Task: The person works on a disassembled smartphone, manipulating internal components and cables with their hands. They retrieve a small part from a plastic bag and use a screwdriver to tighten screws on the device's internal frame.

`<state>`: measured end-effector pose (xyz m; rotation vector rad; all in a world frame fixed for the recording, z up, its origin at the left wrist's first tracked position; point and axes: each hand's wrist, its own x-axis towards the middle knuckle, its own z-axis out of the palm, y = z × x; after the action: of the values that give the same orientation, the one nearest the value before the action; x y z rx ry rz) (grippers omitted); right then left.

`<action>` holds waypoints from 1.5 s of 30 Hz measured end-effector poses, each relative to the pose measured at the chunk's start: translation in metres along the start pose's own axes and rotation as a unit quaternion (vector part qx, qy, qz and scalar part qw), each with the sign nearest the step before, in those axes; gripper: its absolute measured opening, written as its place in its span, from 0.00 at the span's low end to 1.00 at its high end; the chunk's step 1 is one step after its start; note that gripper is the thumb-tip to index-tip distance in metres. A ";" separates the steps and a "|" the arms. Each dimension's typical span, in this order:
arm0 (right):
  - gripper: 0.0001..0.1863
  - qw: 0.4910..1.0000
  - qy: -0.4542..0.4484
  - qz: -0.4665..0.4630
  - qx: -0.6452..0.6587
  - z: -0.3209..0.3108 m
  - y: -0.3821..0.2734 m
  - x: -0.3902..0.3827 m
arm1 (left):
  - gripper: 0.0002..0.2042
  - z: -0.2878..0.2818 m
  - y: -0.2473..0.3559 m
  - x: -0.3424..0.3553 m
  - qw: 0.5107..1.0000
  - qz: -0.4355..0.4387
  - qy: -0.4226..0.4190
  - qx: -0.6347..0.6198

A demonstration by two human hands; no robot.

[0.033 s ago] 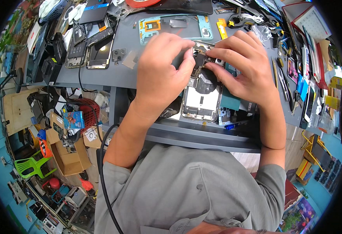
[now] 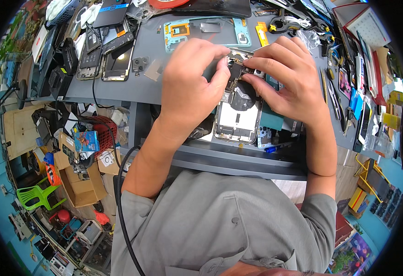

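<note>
An opened phone (image 2: 236, 117), with bare metal frame, black parts and a white lower section, lies upright under both hands at the desk's front edge. My left hand (image 2: 194, 80) is closed at its upper left corner, thumb and forefinger pinched on the edge; what exactly is between them is hidden. My right hand (image 2: 286, 80) is closed over the upper right, thumb and forefinger on a small dark internal board (image 2: 235, 73). A teal mat (image 2: 271, 117) shows beside the phone, and a light-blue phone midframe (image 2: 206, 32) lies behind it.
Opened phones (image 2: 116, 64) and black devices lie on the desk (image 2: 141, 92) at left; tools (image 2: 332, 101) crowd the right. A black cable (image 2: 123, 202) hangs left of my body. Below left are a cardboard box (image 2: 77, 184), red basket (image 2: 105, 135) and green chair (image 2: 38, 198).
</note>
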<state>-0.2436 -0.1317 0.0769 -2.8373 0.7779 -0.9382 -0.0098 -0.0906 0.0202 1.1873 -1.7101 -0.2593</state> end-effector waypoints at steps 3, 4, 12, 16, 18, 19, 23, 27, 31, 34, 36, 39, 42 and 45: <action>0.15 1.000 -0.005 -0.013 -0.007 -0.002 0.001 0.001 | 0.09 0.000 0.000 -0.002 1.000 -0.009 -0.011 -0.004; 0.15 1.000 -0.006 -0.016 -0.008 -0.002 0.001 0.001 | 0.09 -0.001 0.000 -0.002 1.000 -0.008 -0.020 -0.007; 0.14 1.000 -0.004 -0.021 -0.009 -0.001 0.002 0.001 | 0.07 -0.004 0.000 -0.001 0.998 0.006 -0.047 -0.027; 0.14 1.000 -0.008 -0.026 -0.013 -0.001 0.003 0.000 | 0.07 -0.003 -0.001 -0.002 0.999 0.005 -0.046 -0.024; 0.14 1.000 -0.006 -0.026 -0.014 -0.001 0.003 0.001 | 0.07 -0.003 0.000 -0.002 0.999 0.001 -0.045 -0.025; 0.14 1.000 -0.006 -0.026 -0.014 -0.001 0.002 0.000 | 0.07 -0.003 0.000 -0.002 0.999 0.001 -0.046 -0.025; 0.14 0.999 -0.008 -0.025 -0.018 -0.001 0.002 0.001 | 0.07 -0.003 -0.001 -0.002 0.999 0.001 -0.045 -0.023; 0.14 1.000 -0.011 -0.020 -0.016 0.000 0.002 0.000 | 0.07 -0.002 -0.003 -0.003 0.998 -0.016 -0.039 -0.036; 0.14 1.000 -0.011 -0.009 -0.009 0.001 0.004 0.000 | 0.06 -0.003 -0.001 -0.003 0.997 -0.041 -0.045 -0.048; 0.14 1.000 -0.017 0.007 -0.008 0.002 0.003 0.000 | 0.06 -0.004 -0.003 -0.002 0.996 -0.044 -0.047 -0.058; 0.14 1.000 -0.013 0.007 -0.008 0.003 0.004 0.000 | 0.06 -0.005 -0.002 -0.002 0.996 -0.050 -0.050 -0.060; 0.14 1.000 -0.013 0.009 -0.008 0.003 0.004 0.000 | 0.06 -0.004 -0.002 -0.002 0.995 -0.050 -0.051 -0.062; 0.15 1.000 -0.017 0.010 -0.008 0.003 0.005 0.000 | 0.06 -0.004 -0.003 -0.002 0.995 -0.053 -0.053 -0.068; 0.15 1.000 -0.016 0.009 -0.010 0.003 0.005 -0.001 | 0.06 -0.004 -0.002 -0.002 0.994 -0.062 -0.058 -0.067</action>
<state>-0.2444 -0.1358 0.0730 -2.8501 0.8126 -0.8857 -0.0051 -0.0886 0.0202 1.2002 -1.6923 -0.5197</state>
